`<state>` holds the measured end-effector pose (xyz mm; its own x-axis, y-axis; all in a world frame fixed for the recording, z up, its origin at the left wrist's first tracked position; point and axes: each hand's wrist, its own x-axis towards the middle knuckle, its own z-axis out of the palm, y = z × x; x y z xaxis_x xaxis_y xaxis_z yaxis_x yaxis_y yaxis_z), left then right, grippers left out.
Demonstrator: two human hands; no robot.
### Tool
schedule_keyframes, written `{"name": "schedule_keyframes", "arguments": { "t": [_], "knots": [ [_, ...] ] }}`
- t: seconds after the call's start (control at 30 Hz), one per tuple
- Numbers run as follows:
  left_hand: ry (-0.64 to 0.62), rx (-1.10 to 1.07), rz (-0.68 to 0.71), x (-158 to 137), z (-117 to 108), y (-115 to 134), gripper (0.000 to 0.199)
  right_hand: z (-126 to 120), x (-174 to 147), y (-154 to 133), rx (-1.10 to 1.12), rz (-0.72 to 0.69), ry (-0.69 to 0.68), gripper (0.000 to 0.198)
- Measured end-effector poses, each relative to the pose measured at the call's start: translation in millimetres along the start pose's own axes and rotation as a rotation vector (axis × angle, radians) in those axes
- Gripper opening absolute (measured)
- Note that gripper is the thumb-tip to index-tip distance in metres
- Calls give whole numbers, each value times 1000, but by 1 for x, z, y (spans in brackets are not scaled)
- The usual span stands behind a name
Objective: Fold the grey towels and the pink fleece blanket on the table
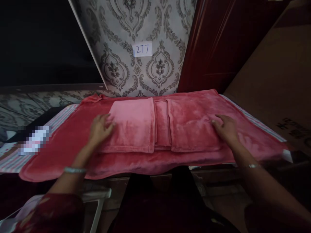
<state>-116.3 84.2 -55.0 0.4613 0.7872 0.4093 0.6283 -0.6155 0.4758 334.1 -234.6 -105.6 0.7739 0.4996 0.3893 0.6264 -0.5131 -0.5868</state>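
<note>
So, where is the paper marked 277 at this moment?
In the head view, the paper is at the upper middle, on the wall between the screen at left and the red panel at right, above the cloth.

Folded cloth (162, 126) centred on spread blanket (63, 142), left hand (100, 129) at its left edge, right hand (226, 129) at its right, wall (155, 76) behind, screen (46, 42) rear left, carton (274, 81) right
</note>
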Motion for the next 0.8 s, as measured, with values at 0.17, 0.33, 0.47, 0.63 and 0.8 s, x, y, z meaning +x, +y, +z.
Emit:
{"name": "schedule_keyframes", "arguments": {
  "t": [0.17,0.33,0.47,0.63,0.8],
  "knots": [
    [-377,77,503,-69,35,83,72,17,-80,-69,98,-464,-361,55],
    [-385,300,380,-75,80,132,56,51,-107,-141,-353,-457,-440,68],
    [-461,320,385,-59,89,127,49,62,-94,-145,-432,-484,-515,51],
    [-559,-93,442,-39,80,98,37,63,-64,-112,-16,-534,-674,35],
    [-182,-574,-155,6,32,57,24,14,-8,-60,399,-18,-206,18]
  ]
}}
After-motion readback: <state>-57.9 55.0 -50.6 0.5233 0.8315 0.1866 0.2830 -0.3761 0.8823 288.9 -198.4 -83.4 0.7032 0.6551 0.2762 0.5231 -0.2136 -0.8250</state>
